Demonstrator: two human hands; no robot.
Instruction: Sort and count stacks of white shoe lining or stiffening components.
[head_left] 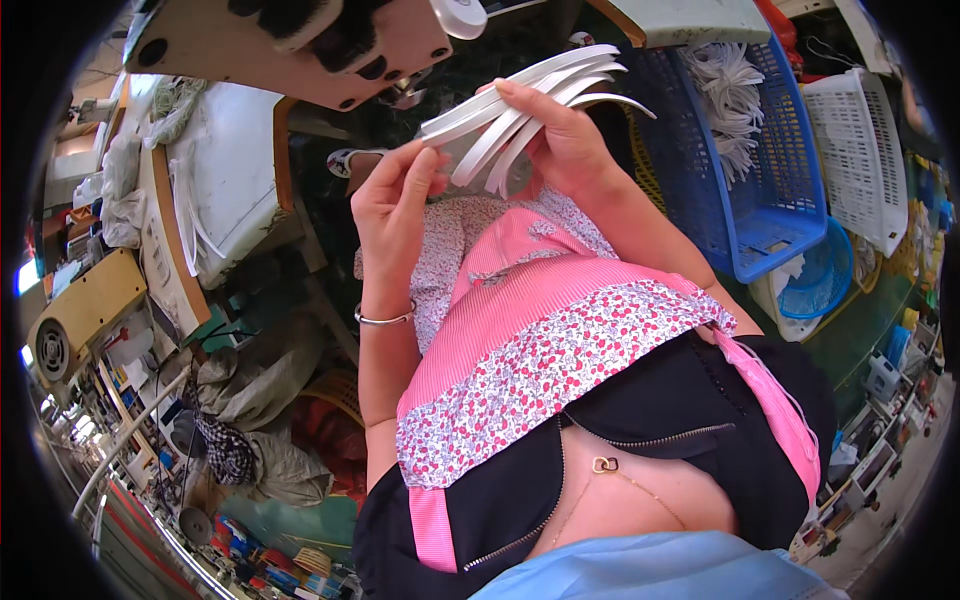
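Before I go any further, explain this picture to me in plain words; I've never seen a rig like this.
There is no robot here: the picture comes from a wide fisheye camera on a person's head, looking down, so edges bend. The two bare hands are that person's own. The right hand grips a bundle of white strips; the left hand's fingertips are at the bundle's left end. Below is a pink apron. A pale machine shows at top left, near a white tabletop. At right, a blue crate holds more white strips.
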